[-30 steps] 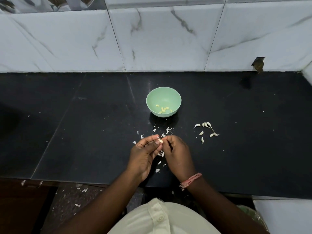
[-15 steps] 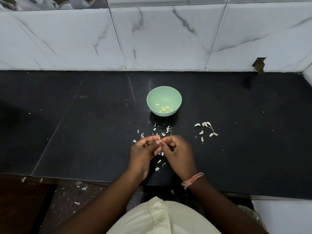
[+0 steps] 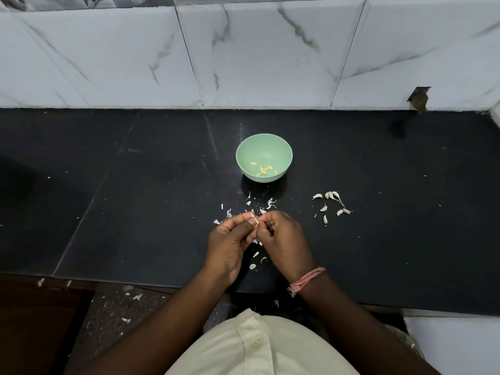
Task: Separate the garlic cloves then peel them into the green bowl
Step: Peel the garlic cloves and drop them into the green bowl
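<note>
A green bowl stands on the black counter and holds several peeled yellowish cloves. Just in front of it, my left hand and my right hand meet fingertip to fingertip, both pinching one small garlic clove above the counter. Most of that clove is hidden by the fingers. Several unpeeled white cloves lie loose to the right of my hands. White bits of peel are scattered between the bowl and my hands and beneath them.
The black counter runs wide to both sides, with a marble-tiled wall behind. Its front edge lies just under my wrists. Peel scraps lie on the floor below at the left.
Both hands stay together on the clove; the fingers have shifted slightly around it. The bowl and loose cloves have not moved.
</note>
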Demonstrator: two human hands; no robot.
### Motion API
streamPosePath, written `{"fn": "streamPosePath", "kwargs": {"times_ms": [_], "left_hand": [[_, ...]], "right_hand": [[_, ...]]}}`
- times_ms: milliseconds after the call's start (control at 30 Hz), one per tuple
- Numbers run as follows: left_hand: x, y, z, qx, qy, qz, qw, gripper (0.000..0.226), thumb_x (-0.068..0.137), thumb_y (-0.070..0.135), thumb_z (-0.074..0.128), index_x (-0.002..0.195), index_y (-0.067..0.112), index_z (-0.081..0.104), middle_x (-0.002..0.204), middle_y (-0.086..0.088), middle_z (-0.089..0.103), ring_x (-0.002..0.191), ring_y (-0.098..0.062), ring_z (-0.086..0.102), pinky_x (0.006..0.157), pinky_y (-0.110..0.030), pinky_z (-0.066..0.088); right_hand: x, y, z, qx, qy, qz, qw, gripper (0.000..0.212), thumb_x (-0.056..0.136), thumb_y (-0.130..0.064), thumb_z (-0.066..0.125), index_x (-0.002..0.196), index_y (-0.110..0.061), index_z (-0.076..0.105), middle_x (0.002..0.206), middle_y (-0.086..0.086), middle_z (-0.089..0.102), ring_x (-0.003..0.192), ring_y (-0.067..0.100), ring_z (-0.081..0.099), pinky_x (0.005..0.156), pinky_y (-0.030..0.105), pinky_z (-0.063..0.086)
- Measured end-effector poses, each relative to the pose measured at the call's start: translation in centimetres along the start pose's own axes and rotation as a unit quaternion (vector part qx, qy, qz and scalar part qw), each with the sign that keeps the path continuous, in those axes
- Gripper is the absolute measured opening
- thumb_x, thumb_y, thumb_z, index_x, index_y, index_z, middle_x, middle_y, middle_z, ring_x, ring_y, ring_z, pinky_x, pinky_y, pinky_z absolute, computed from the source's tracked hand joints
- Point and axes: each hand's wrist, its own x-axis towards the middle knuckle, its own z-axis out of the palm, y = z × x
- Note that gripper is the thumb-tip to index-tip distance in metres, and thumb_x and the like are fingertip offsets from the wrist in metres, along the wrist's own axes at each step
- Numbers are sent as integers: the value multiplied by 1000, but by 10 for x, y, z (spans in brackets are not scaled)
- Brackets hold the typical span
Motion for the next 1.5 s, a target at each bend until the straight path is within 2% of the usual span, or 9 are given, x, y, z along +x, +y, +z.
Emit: {"fn": "streamPosePath", "kwargs": {"times_ms": [200, 400, 600, 767, 900, 1033, 1167, 1300, 1500], "left_hand": [[1, 1, -1, 46, -6, 21, 999, 16, 86, -8, 69, 101, -6, 71, 93, -20, 74, 87, -27, 70, 87, -32, 59], [2, 2, -4, 54, -21, 4, 998, 20, 86, -7, 69, 105, -11, 69, 97, -23, 73, 92, -29, 70, 83, -29, 62], [2, 6, -4, 49, -59, -17, 997, 23, 81, -2, 71, 103, -7, 70, 96, -19, 73, 90, -25, 71, 79, -26, 61], [3, 9, -3, 32, -92, -39, 994, 28, 78, 3, 69, 105, -4, 67, 100, -18, 71, 94, -24, 70, 87, -29, 60], [2, 10, -1, 32, -80, -37, 996, 22, 75, 2, 72, 96, 0, 66, 91, -13, 71, 86, -20, 71, 78, -27, 61], [0, 10, -1, 33, -66, -41, 996, 23, 75, 2, 72, 98, 0, 69, 90, -12, 74, 85, -20, 73, 77, -27, 61], [1, 10, -1, 10, -54, -48, 997, 19, 82, -2, 67, 101, -1, 68, 89, -10, 73, 82, -17, 73, 73, -26, 61], [1, 11, -2, -4, -52, -67, 996, 16, 86, -3, 64, 100, 1, 69, 87, -9, 73, 79, -16, 72, 69, -24, 61], [3, 12, -4, -18, -45, -64, 997, 18, 92, -9, 57, 101, 1, 68, 87, -12, 72, 77, -18, 72, 72, -24, 62]], "right_hand": [[5, 4, -5, -8, -34, -6, 999, 4, 88, -15, 65, 84, -16, 64, 82, -2, 72, 76, 11, 69, 72, 36, 56], [6, 3, -13, 0, -68, 9, 998, 5, 88, -13, 66, 84, -12, 65, 76, 2, 72, 57, 14, 64, 57, 34, 55], [5, -8, -20, 52, -79, 61, 994, 5, 89, -9, 67, 84, -8, 67, 70, 8, 73, 47, 14, 62, 48, 23, 49], [4, -8, -20, 42, -53, 63, 996, 10, 85, -10, 70, 78, -13, 63, 67, 5, 69, 52, 12, 60, 54, 29, 50], [4, -5, -15, 25, -51, 44, 997, 10, 85, -15, 72, 80, -15, 64, 68, -1, 66, 56, 9, 59, 57, 31, 50], [2, -4, -12, 19, -53, 61, 997, 13, 85, -15, 71, 79, -19, 61, 69, -1, 67, 55, 10, 60, 56, 29, 50], [2, -10, -11, 119, -52, 128, 983, 6, 91, -9, 66, 87, -5, 63, 74, 11, 72, 47, 10, 59, 46, 22, 45], [2, -13, -12, 173, -67, 157, 970, 9, 96, -7, 60, 93, 1, 64, 57, -4, 63, 44, 10, 58, 45, 18, 42], [1, -13, -9, 206, -61, 173, 961, 15, 101, -7, 52, 96, -6, 66, 65, -3, 67, 56, 19, 67, 61, 33, 56]]}}
